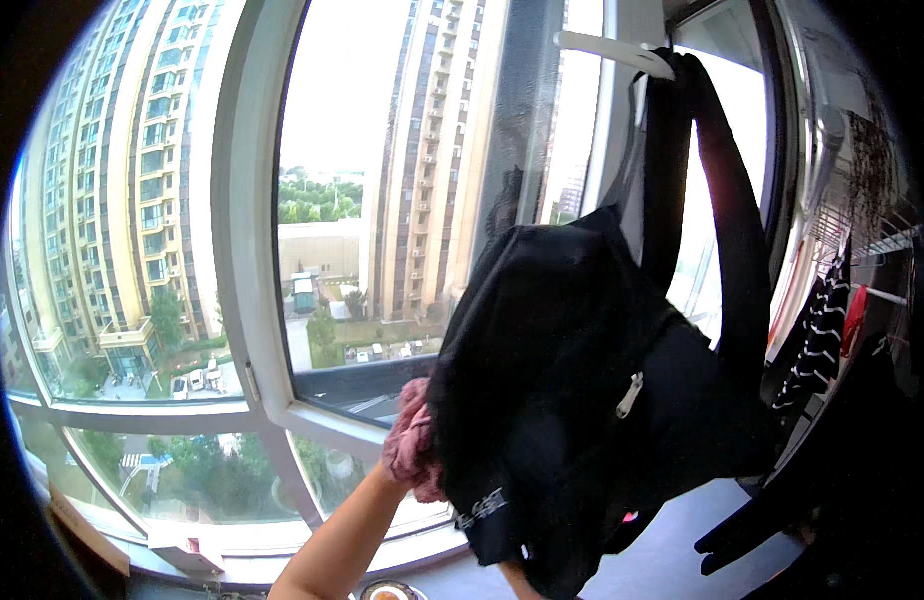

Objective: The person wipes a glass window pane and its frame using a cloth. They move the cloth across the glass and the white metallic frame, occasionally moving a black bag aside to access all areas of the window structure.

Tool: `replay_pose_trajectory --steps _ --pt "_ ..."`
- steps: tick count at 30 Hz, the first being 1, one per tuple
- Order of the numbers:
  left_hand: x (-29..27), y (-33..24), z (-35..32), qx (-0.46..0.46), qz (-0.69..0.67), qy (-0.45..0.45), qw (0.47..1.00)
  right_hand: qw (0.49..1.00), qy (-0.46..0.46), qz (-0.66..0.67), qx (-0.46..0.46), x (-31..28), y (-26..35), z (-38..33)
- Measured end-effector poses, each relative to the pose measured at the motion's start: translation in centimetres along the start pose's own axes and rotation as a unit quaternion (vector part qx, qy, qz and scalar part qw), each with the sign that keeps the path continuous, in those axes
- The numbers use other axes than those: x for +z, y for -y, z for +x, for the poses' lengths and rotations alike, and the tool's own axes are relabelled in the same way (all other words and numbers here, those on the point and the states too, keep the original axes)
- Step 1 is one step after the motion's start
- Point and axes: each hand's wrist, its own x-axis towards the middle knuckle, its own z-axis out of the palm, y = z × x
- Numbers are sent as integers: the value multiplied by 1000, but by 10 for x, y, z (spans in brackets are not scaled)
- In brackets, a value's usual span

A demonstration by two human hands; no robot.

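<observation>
Probably light, soft, floppy: black backpack [582,400], centre-right, hangs from white handle [610,47], upper right. Straps [730,190] likely best hold. Left forearm [347,525] meets pink cloth [414,445]; both hands hidden, grips cannot be told.

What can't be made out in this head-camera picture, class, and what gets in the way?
All in the head view:
Left hand: fingers hidden by pink fabric and the black backpack.
Right hand: not visible, apparently behind the backpack; only a sliver of skin shows below.
Round item: cut off by the lower edge.
Cars outside: too small for detail.
</observation>
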Motion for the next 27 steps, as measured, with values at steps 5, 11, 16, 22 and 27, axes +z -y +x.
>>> replay_pose_trajectory --steps 5,11,16,22,27 --pt "-10 -8 14 -266 -593 -77 756 1000 16 -4 3 -29 -22 37" --pt "-43 -5 -5 -408 -503 -146 748 971 78 -93 204 -2 -23 -20" --pt "-75 31 -15 -337 -491 -185 782 954 224 -156 -121 83 90 -39" --pt "-108 6 34 -240 -393 -345 818 943 110 310 -52 140 230 99" --pt "-120 17 46 -152 -351 -359 851 964 46 264 2 161 199 148"
